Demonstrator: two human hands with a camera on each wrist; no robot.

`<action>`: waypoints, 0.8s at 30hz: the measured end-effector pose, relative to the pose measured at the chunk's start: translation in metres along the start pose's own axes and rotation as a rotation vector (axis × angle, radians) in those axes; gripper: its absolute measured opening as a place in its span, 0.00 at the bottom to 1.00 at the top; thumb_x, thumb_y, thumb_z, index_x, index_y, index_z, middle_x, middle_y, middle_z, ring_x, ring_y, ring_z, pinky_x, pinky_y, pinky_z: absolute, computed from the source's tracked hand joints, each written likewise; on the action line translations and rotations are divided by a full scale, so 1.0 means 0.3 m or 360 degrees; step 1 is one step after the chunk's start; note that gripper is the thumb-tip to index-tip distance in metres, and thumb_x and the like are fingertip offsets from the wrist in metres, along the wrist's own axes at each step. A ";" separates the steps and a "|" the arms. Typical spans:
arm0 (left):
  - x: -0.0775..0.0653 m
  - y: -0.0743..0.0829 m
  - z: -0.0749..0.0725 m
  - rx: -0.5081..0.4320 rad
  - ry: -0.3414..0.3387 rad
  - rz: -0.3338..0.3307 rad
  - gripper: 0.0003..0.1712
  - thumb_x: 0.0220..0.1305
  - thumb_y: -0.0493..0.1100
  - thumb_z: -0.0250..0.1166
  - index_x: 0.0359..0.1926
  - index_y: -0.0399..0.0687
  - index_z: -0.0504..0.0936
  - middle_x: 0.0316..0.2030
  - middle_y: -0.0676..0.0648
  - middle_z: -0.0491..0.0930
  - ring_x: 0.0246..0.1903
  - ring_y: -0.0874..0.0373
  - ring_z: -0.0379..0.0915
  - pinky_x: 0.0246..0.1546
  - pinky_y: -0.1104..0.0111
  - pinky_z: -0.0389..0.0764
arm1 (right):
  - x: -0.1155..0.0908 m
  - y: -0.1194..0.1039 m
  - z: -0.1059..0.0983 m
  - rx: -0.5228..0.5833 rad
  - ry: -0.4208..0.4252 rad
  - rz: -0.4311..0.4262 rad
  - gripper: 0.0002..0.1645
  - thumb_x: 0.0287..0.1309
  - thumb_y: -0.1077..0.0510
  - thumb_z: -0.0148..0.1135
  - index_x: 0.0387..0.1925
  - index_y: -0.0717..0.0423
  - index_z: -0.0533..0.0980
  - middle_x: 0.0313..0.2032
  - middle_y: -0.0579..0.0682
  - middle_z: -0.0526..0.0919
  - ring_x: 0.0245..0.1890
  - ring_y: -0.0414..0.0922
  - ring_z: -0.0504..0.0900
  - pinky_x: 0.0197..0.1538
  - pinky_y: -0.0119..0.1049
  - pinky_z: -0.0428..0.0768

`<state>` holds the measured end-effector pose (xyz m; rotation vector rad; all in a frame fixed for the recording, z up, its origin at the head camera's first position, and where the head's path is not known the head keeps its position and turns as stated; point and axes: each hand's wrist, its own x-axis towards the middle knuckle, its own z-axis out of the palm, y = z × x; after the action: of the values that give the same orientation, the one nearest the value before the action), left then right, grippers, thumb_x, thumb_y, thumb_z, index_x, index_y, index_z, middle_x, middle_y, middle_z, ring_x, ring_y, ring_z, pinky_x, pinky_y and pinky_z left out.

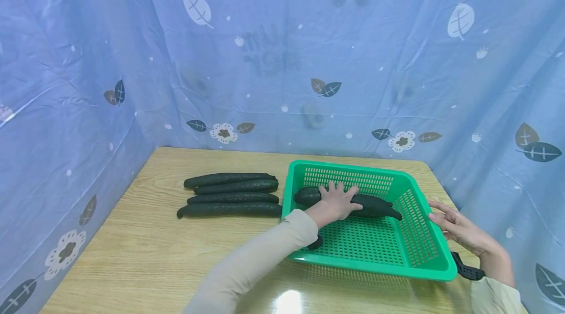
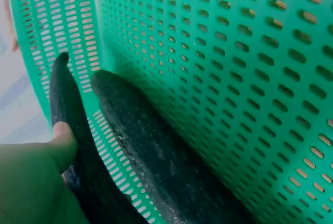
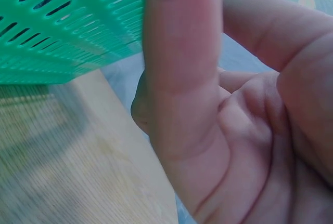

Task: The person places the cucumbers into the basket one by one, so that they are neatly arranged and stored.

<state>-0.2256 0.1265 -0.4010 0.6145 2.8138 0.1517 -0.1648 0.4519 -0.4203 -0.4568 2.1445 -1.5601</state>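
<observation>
Inside the green plastic basket (image 1: 362, 267), my left hand (image 1: 337, 204) lies across dark green cucumbers with its fingers spread. The left wrist view shows its thumb (image 2: 63, 143) against the side of one curved-tip cucumber (image 2: 65, 94); its other fingers are hidden there. Alongside is a thicker cucumber (image 2: 151, 141). A dark end (image 1: 315, 243) shows under my left sleeve, the rest covered. At the basket's right side, my right hand (image 1: 468, 230) touches the outer rim with extended fingers; in the right wrist view one finger (image 3: 182, 78) reaches up beside the perforated wall.
Several cucumbers (image 1: 234, 197) lie side by side on the wooden table (image 1: 132, 240), left of the basket. A blue patterned curtain (image 1: 273, 59) hangs around the back and sides. A black strap (image 1: 465, 267) is around my right wrist.
</observation>
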 end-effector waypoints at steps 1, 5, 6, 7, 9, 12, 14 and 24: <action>0.002 0.001 0.003 -0.0003 -0.0014 -0.0008 0.32 0.63 0.69 0.39 0.68 0.78 0.48 0.70 0.51 0.50 0.70 0.47 0.42 0.64 0.49 0.54 | 0.000 -0.002 0.000 0.0002 -0.0001 0.0003 0.30 0.73 0.60 0.32 0.68 0.32 0.40 0.48 0.33 0.78 0.43 0.40 0.81 0.43 0.39 0.79; 0.010 0.008 0.020 0.0067 -0.0038 -0.0008 0.32 0.63 0.69 0.38 0.68 0.77 0.48 0.68 0.50 0.53 0.68 0.47 0.46 0.63 0.51 0.56 | 0.000 -0.005 -0.003 0.0009 -0.0009 0.0000 0.28 0.73 0.60 0.31 0.65 0.29 0.42 0.46 0.36 0.80 0.41 0.42 0.82 0.42 0.39 0.79; 0.012 0.009 0.024 0.0092 -0.0041 -0.0004 0.32 0.64 0.69 0.38 0.68 0.77 0.48 0.67 0.50 0.53 0.68 0.47 0.46 0.62 0.51 0.57 | 0.000 -0.005 -0.003 0.0011 -0.0011 -0.0001 0.28 0.73 0.60 0.31 0.66 0.29 0.42 0.46 0.36 0.80 0.40 0.41 0.82 0.42 0.39 0.79; 0.014 0.010 0.028 0.0119 -0.0051 0.0000 0.31 0.64 0.68 0.38 0.67 0.76 0.49 0.66 0.50 0.55 0.67 0.47 0.47 0.62 0.51 0.57 | 0.000 -0.005 -0.004 0.0016 -0.0014 -0.0005 0.28 0.73 0.60 0.31 0.66 0.30 0.42 0.46 0.37 0.80 0.41 0.41 0.82 0.43 0.39 0.79; 0.017 0.011 0.035 0.0144 -0.0070 0.0009 0.29 0.64 0.68 0.37 0.65 0.74 0.51 0.65 0.49 0.55 0.67 0.47 0.47 0.62 0.51 0.57 | 0.001 -0.004 -0.004 0.0021 -0.0022 -0.0018 0.29 0.73 0.60 0.31 0.68 0.33 0.40 0.47 0.36 0.79 0.42 0.41 0.81 0.43 0.38 0.79; 0.018 0.011 0.041 0.0117 -0.0074 0.0011 0.26 0.65 0.67 0.38 0.61 0.72 0.54 0.63 0.48 0.57 0.68 0.47 0.46 0.62 0.51 0.58 | 0.001 -0.002 -0.004 0.0034 -0.0036 -0.0041 0.29 0.73 0.61 0.31 0.67 0.32 0.42 0.49 0.34 0.78 0.44 0.40 0.81 0.43 0.38 0.79; 0.017 0.010 0.044 0.0100 -0.0057 0.0012 0.24 0.65 0.67 0.39 0.59 0.72 0.56 0.61 0.48 0.59 0.66 0.48 0.49 0.61 0.51 0.59 | 0.002 -0.001 -0.005 0.0049 -0.0046 -0.0057 0.29 0.73 0.62 0.31 0.66 0.30 0.44 0.50 0.34 0.77 0.45 0.40 0.81 0.44 0.38 0.79; 0.008 0.010 0.056 0.0112 -0.0035 0.0052 0.21 0.63 0.64 0.48 0.56 0.75 0.58 0.55 0.51 0.62 0.61 0.51 0.54 0.59 0.51 0.62 | 0.004 0.005 -0.003 0.0103 -0.0075 -0.0070 0.30 0.73 0.63 0.30 0.67 0.31 0.43 0.50 0.37 0.78 0.44 0.41 0.81 0.43 0.41 0.80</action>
<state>-0.2220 0.1311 -0.4172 0.6736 2.7991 0.0518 -0.1665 0.4524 -0.4216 -0.5170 2.0553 -1.6214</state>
